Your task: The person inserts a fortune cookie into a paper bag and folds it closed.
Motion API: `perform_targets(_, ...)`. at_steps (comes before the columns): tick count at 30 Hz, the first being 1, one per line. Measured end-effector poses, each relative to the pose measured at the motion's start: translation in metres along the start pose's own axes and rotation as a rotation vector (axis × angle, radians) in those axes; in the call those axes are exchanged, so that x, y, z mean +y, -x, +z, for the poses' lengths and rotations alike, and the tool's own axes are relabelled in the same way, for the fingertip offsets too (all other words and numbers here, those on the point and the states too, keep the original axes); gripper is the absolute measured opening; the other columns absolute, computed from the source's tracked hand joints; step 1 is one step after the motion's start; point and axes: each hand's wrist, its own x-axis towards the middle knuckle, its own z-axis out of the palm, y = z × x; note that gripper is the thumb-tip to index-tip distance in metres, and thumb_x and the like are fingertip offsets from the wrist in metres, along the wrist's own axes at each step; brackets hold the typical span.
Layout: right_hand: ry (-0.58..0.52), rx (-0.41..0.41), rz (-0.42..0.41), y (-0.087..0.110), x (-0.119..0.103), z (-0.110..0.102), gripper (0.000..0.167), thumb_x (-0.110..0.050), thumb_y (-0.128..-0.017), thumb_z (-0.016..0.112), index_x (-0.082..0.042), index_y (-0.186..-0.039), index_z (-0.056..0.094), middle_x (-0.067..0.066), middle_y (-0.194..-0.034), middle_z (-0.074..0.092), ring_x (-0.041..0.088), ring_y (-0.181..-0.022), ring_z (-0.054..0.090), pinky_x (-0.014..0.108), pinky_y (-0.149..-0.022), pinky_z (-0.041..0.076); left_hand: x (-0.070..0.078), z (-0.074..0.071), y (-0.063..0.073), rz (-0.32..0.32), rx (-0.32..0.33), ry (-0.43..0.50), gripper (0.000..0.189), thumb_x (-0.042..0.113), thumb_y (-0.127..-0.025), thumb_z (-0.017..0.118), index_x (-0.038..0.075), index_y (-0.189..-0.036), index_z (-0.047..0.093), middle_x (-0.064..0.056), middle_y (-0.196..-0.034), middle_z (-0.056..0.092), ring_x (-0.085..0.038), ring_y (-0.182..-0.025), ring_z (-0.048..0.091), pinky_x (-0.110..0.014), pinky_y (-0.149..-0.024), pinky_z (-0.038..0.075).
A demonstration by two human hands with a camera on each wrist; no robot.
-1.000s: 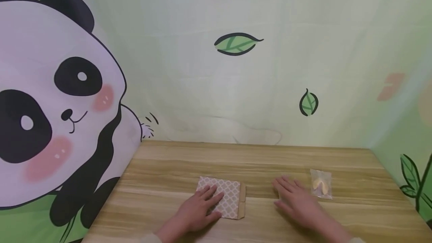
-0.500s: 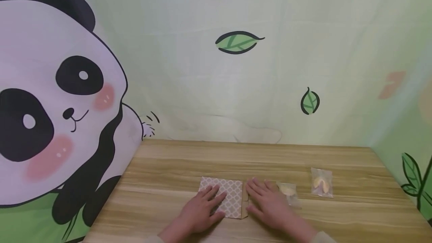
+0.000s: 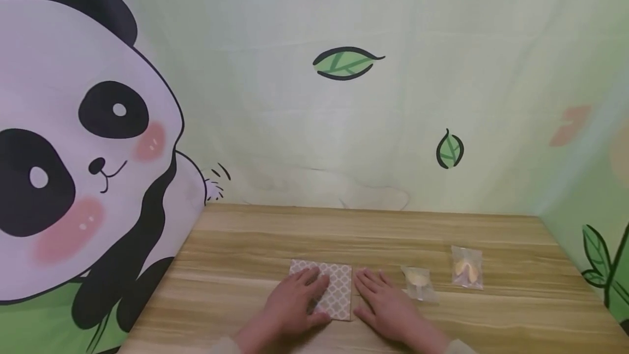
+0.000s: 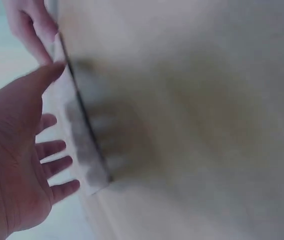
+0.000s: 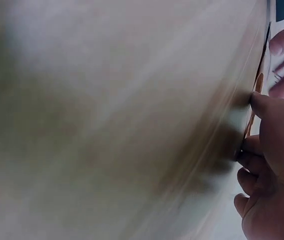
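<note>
A flat patterned cardboard box, beige with a white lattice print, lies on the wooden table in the head view. My left hand rests over its left half with the fingers spread; the left wrist view shows that hand's palm and the box's thin edge. Beside the box's right edge, my right hand lies with fingers extended. In the right wrist view, the thumb and fingers of this hand touch a brown flap at that edge. From the head, the flap is hidden.
A clear wrapped fortune cookie lies on the right of the table. Nearer my right hand is another clear packet with a pale piece inside. A panda-printed cloth hangs behind the table.
My right hand has moved left from beside the packets to the box's edge, uncovering the nearer packet. The brown flap has gone out of head view. The left hand stays on the box.
</note>
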Motion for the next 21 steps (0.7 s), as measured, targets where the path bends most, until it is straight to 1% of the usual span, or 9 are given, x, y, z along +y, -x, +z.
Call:
perform_targets(2, 0.007, 0.006, -0.005, 0.0, 0.001, 0.001, 0.066, -0.046, -0.109, 0.057, 0.002, -0.155, 0.052, 0.018, -0.161, 0.051, 0.036, -0.151, 0.045, 0.06, -0.125, 0.032, -0.002, -0.004, -0.011, 0.023, -0.019, 0.006, 0.092, 0.064, -0.088, 0.077, 0.019, -0.162, 0.048, -0.011, -0.165, 0.047, -0.034, -0.15, 0.046, -0.054, -0.124, 0.037)
perform_targets(5, 0.015, 0.028, -0.02, -0.001, 0.002, 0.003, 0.065, -0.044, -0.108, 0.06, 0.003, -0.153, 0.055, 0.018, -0.159, 0.053, 0.037, -0.15, 0.047, 0.061, -0.123, 0.034, -0.003, -0.008, -0.029, 0.08, -0.061, -0.01, 0.105, 0.067, -0.079, 0.085, 0.018, -0.163, 0.046, -0.007, -0.166, 0.046, -0.028, -0.151, 0.045, -0.048, -0.125, 0.036)
perform_targets(7, 0.028, 0.044, -0.036, -0.002, 0.003, 0.006, 0.064, -0.044, -0.108, 0.06, 0.003, -0.151, 0.056, 0.018, -0.158, 0.055, 0.037, -0.148, 0.049, 0.061, -0.121, 0.036, -0.003, -0.011, -0.039, 0.097, -0.105, -0.011, 0.112, 0.068, -0.074, 0.089, 0.017, -0.163, 0.045, -0.005, -0.167, 0.045, -0.025, -0.151, 0.045, -0.045, -0.125, 0.037)
perform_targets(9, 0.029, 0.043, -0.047, -0.004, 0.003, 0.007, 0.064, -0.043, -0.107, 0.061, 0.003, -0.151, 0.056, 0.018, -0.157, 0.055, 0.037, -0.148, 0.049, 0.061, -0.121, 0.037, -0.001, -0.013, -0.046, 0.093, -0.155, -0.003, 0.116, 0.068, -0.071, 0.092, 0.016, -0.163, 0.045, -0.002, -0.167, 0.045, -0.024, -0.151, 0.045, -0.043, -0.123, 0.039)
perform_targets(11, 0.032, 0.029, -0.048, -0.005, 0.002, 0.007, 0.065, -0.044, -0.108, 0.06, 0.003, -0.152, 0.056, 0.018, -0.158, 0.054, 0.036, -0.149, 0.048, 0.06, -0.121, 0.036, 0.0, -0.015, -0.05, 0.071, -0.198, 0.01, 0.118, 0.067, -0.069, 0.093, 0.017, -0.164, 0.044, 0.0, -0.168, 0.044, -0.024, -0.151, 0.044, -0.043, -0.122, 0.041)
perform_targets(13, 0.036, 0.003, -0.04, -0.005, 0.002, 0.006, 0.065, -0.043, -0.108, 0.059, 0.002, -0.153, 0.054, 0.017, -0.159, 0.053, 0.035, -0.15, 0.047, 0.058, -0.123, 0.035, 0.002, -0.015, -0.053, 0.051, -0.222, 0.022, 0.119, 0.066, -0.067, 0.095, 0.018, -0.163, 0.045, 0.0, -0.168, 0.044, -0.025, -0.151, 0.045, -0.044, -0.121, 0.043)
perform_targets(14, 0.044, 0.004, -0.042, -0.005, 0.002, 0.006, 0.065, -0.044, -0.108, 0.059, 0.003, -0.153, 0.054, 0.018, -0.159, 0.053, 0.036, -0.15, 0.047, 0.059, -0.123, 0.036, 0.002, -0.015, -0.054, 0.043, -0.228, 0.023, 0.119, 0.066, -0.066, 0.096, 0.018, -0.163, 0.045, 0.001, -0.167, 0.044, -0.025, -0.151, 0.046, -0.044, -0.12, 0.043)
perform_targets(19, 0.069, -0.002, -0.031, -0.003, 0.003, 0.004, 0.066, -0.045, -0.108, 0.059, 0.003, -0.153, 0.054, 0.018, -0.159, 0.053, 0.035, -0.149, 0.047, 0.058, -0.123, 0.036, 0.005, -0.015, -0.057, 0.04, -0.217, 0.033, 0.117, 0.062, -0.066, 0.098, 0.017, -0.161, 0.048, 0.0, -0.165, 0.048, -0.026, -0.149, 0.048, -0.043, -0.119, 0.045)
perform_targets(21, 0.066, -0.015, -0.02, -0.002, 0.003, 0.002, 0.066, -0.045, -0.108, 0.058, 0.003, -0.154, 0.053, 0.017, -0.16, 0.052, 0.035, -0.15, 0.046, 0.056, -0.124, 0.035, 0.007, -0.016, -0.058, 0.046, -0.207, 0.036, 0.115, 0.06, -0.066, 0.098, 0.017, -0.161, 0.049, -0.001, -0.164, 0.049, -0.026, -0.148, 0.049, -0.042, -0.119, 0.044)
